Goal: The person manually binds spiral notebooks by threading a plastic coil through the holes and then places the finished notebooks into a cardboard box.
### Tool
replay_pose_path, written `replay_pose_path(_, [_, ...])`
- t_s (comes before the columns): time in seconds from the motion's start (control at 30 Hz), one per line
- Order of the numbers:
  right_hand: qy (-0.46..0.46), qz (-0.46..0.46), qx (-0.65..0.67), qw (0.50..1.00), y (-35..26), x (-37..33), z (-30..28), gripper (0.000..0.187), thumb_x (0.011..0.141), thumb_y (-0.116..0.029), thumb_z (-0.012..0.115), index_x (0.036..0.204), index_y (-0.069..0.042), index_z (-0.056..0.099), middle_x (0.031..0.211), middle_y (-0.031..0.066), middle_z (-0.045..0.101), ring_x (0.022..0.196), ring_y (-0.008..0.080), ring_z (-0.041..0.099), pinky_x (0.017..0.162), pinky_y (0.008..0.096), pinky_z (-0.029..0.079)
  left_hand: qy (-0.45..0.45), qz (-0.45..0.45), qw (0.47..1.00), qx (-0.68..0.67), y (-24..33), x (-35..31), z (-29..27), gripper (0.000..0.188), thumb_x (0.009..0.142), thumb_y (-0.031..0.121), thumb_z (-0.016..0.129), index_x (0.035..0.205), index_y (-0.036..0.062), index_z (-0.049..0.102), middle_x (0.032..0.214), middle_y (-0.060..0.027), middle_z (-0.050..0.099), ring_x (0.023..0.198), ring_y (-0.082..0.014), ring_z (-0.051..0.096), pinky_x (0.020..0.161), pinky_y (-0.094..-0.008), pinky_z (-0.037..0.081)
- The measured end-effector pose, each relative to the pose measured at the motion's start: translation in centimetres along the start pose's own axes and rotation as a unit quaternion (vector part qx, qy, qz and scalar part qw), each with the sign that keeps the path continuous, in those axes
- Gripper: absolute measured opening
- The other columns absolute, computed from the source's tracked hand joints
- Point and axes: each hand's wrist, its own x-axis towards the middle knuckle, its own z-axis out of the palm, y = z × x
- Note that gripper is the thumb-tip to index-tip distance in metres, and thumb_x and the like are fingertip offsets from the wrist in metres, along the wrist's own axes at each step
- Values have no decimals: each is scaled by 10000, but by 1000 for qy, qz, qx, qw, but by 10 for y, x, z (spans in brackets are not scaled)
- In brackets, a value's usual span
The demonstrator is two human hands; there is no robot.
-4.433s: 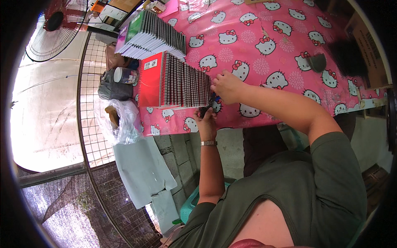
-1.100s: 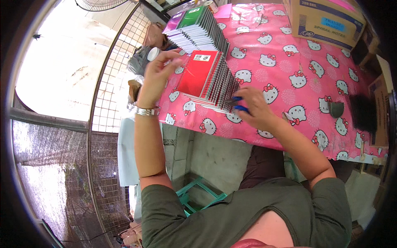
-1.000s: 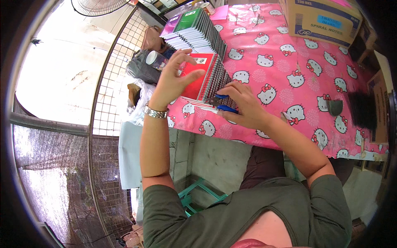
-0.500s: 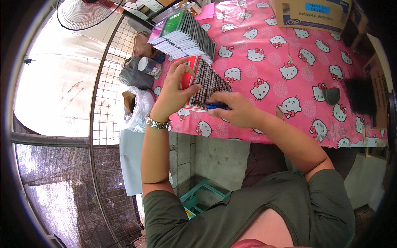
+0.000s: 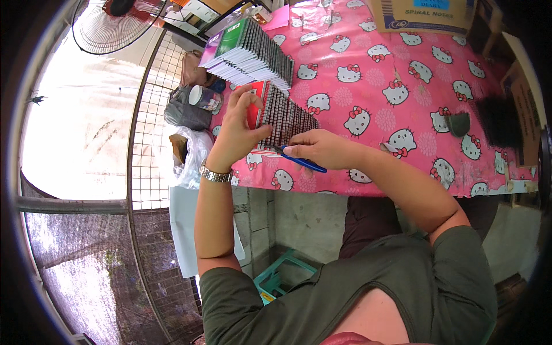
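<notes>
A stack of red-covered spiral notebooks (image 5: 287,121) lies near the table's front left edge, its black coils turned up and to the right. On the red top cover rests my left hand (image 5: 244,123), fingers bent and apart, the thumb close to the coils. My right hand (image 5: 316,148) grips blue-handled pliers (image 5: 306,163). Their dark metal tip meets the near end of the coils; the exact contact is too small to make out. Just behind stands a taller stack of spiral notebooks (image 5: 250,54) with green and purple covers.
A pink patterned cloth (image 5: 379,118) covers the table. To the left are a plastic jar (image 5: 205,98), a dark bag (image 5: 187,112) and a clear plastic bag (image 5: 192,155). Cardboard boxes (image 5: 422,17) stand at the back right. A fan (image 5: 118,23) is at upper left.
My right hand has shifted slightly and turned the pliers, so the blue handles now slant down to the right, more exposed. My left hand remains on the red notebooks. The whole view has shifted slightly.
</notes>
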Motion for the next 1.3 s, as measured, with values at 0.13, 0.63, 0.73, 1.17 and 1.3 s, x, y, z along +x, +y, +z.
replay_pose_path(0.13, [235, -296, -249, 892, 29, 6, 4, 396, 849, -374, 725, 1090, -67, 657, 942, 157, 658, 897, 316, 661, 818, 419, 510, 9, -3, 1000, 20, 1, 0, 3, 522, 646, 108, 798, 1071, 106, 494, 1439, -203, 418, 1380, -416, 391, 1098, -471, 375])
replay_pose_path(0.63, [248, -370, -286, 848, 46, 14, -12, 380, 906, -359, 678, 1092, -29, 656, 939, 183, 677, 892, 350, 651, 829, 431, 507, -2, -15, 991, 131, 6, 1, 10, 741, 601, 158, 850, 1190, 138, 400, 1486, -152, 333, 1400, -401, 339, 1022, -593, 345])
replay_pose_path(0.73, [161, -242, -240, 926, 31, 9, -14, 406, 891, -373, 692, 1107, -32, 655, 962, 168, 674, 926, 336, 646, 835, 421, 506, -10, -19, 990, 140, 5, -1, 10, 771, 597, 159, 855, 1209, 139, 386, 1493, -144, 317, 1396, -394, 340, 1007, -595, 345])
replay_pose_path(1.17, [104, -137, -224, 959, 21, 4, -15, 414, 863, -404, 689, 1033, -28, 666, 912, 183, 685, 887, 348, 669, 813, 437, 519, -8, 8, 992, 128, 3, -1, 10, 751, 601, 130, 840, 1204, 109, 394, 1466, -185, 350, 1393, -413, 339, 1045, -578, 338])
replay_pose_path(1.3, [122, -132, -224, 958, 29, 4, -11, 408, 842, -364, 728, 1063, -29, 654, 957, 150, 662, 926, 306, 656, 825, 419, 505, -13, 1, 988, 157, 4, 0, 10, 750, 601, 133, 846, 1199, 110, 393, 1470, -183, 356, 1401, -408, 335, 1043, -569, 340])
